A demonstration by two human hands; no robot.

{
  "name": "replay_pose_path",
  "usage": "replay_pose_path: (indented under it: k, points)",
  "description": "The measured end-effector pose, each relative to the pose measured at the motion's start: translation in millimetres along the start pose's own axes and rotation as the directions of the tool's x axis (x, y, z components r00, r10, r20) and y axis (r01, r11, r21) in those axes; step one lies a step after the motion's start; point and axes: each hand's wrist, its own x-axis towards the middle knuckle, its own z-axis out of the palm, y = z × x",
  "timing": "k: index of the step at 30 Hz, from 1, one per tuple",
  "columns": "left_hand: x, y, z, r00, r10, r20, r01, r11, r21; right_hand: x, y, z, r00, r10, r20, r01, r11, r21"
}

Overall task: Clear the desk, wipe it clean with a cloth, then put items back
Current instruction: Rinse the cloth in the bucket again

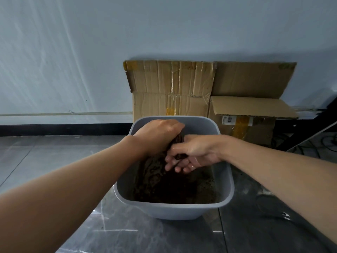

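Two bare forearms are reaching forward from the bottom corners over a dark glossy tiled floor (127, 234). Just ahead, a grey rounded-square plastic bin (173, 210) is standing on that floor, its inside looking dark. Over its far half the left hand (158, 136) is gripping the top of a dark brown mottled cloth (153, 168), knuckles up, fingers curling down round the bunched fabric. The right hand (195, 152), wet and shining, is holding the same cloth just beside it, thumb lying across the twist and fingers (175, 165) curling under it. The rest of the cloth is hanging down into the bin. Behind, opened brown cardboard boxes (173, 88) are leaning against a pale blue-grey wall (73, 52).

This is looking like wringing out the cloth for the wiping step. The table is not showing, so how far the task is along is unclear. Next the hands are likely needing to twist against each other, keeping drips inside the bin.
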Motion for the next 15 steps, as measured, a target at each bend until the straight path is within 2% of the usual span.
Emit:
replay_pose_path:
  k: [1,3,6,8,10,11,13,14,15]
  points:
    - [1.2,3.5,-0.1,0.997,-0.053,0.064,0.052,0.999,0.015,2.8,-0.6,2.2,0.995,-0.021,-0.099,0.005,0.987,-0.158]
    - [3.5,13.1,0.2,0.975,-0.164,0.153,0.168,0.986,-0.017,6.5,-2.3,2.9,0.961,-0.113,-0.251,-0.029,0.866,-0.499]
    - [8.4,22.7,6.9,0.911,-0.303,0.279,0.359,0.916,-0.179,1.3,-3.4,-0.1,0.928,-0.257,-0.270,-0.106,0.512,-0.853]
    - [10.0,27.0,10.0,0.831,-0.371,0.413,0.516,0.792,-0.326,-2.7,-2.9,0.9,0.896,-0.380,-0.229,-0.151,0.225,-0.963]
    - [8.1,31.0,9.2,0.735,-0.369,0.569,0.660,0.580,-0.477,-2.0,-1.7,3.2,0.847,-0.511,-0.146,-0.190,-0.035,-0.981]
    - [5.9,31.3,8.1,0.692,-0.343,0.636,0.709,0.488,-0.509,-0.2,-0.9,4.6,0.825,-0.556,-0.100,-0.205,-0.130,-0.970]
    - [3.3,29.9,7.3,0.658,-0.299,0.691,0.739,0.428,-0.519,4.1,0.6,6.4,0.802,-0.595,-0.057,-0.223,-0.209,-0.952]
    - [3.3,29.0,7.7,0.661,-0.305,0.686,0.736,0.442,-0.512,5.3,0.9,6.5,0.798,-0.599,-0.069,-0.225,-0.189,-0.956]
    - [4.2,27.8,8.2,0.681,-0.327,0.655,0.715,0.492,-0.497,7.0,0.7,6.1,0.801,-0.589,-0.109,-0.222,-0.124,-0.967]
